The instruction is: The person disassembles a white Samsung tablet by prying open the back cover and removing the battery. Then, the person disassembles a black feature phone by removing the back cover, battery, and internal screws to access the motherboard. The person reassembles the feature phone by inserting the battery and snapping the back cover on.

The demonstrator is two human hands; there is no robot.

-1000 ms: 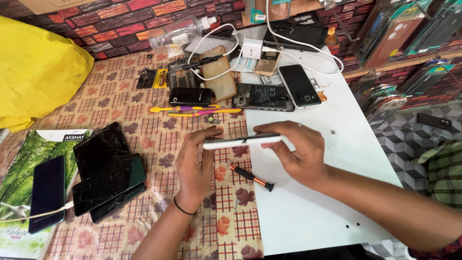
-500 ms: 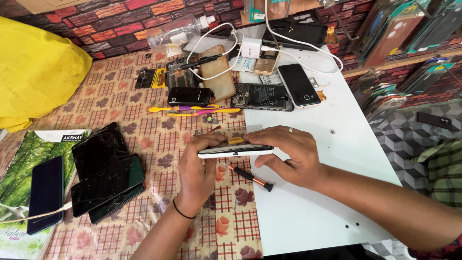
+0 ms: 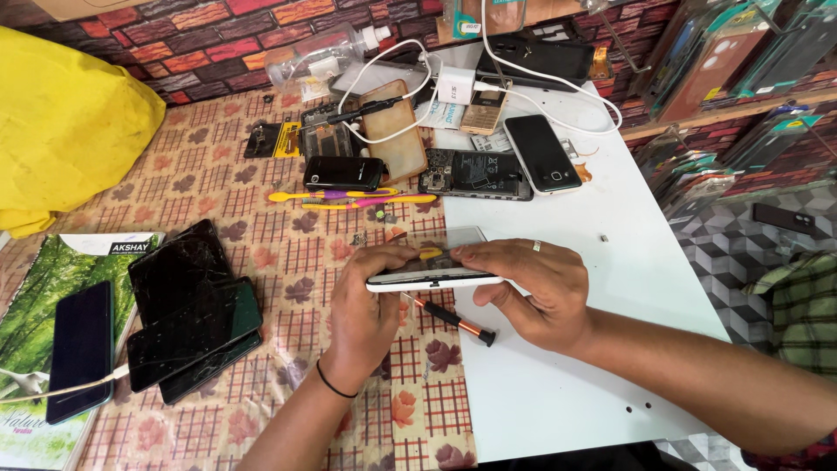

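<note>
— Fingers (image 3: 397, 255) of the left hand (image 3: 366, 318) curl over the near left end of the phone (image 3: 433, 272), closed on it; those of the right hand (image 3: 532, 292) wrap the other end from above, also gripping.

— Where is the phone exactly?

— Held edge-on between both hands, just above the seam where the checked cloth (image 3: 261, 201) meets the white board (image 3: 593, 349). Its white rim faces the camera and the glass tilts away.

— What can't you see?

— The phone's underside, and both thumbs' tips, which go under it. Something small and yellow sits at the top edge by the left fingers; too small to tell what it is. A screwdriver (image 3: 453, 318) lies below the phone, its tip hidden behind the hands.

— How are the hands posed?

— Left forearm comes up from the bottom edge, wrist bent inward, a black band on it. Right forearm enters from the lower right, cut off by the frame, palm down, a ring on one finger.

— Anything else near?

— A stack of cracked screens (image 3: 187, 310) to the left, well apart.
</note>
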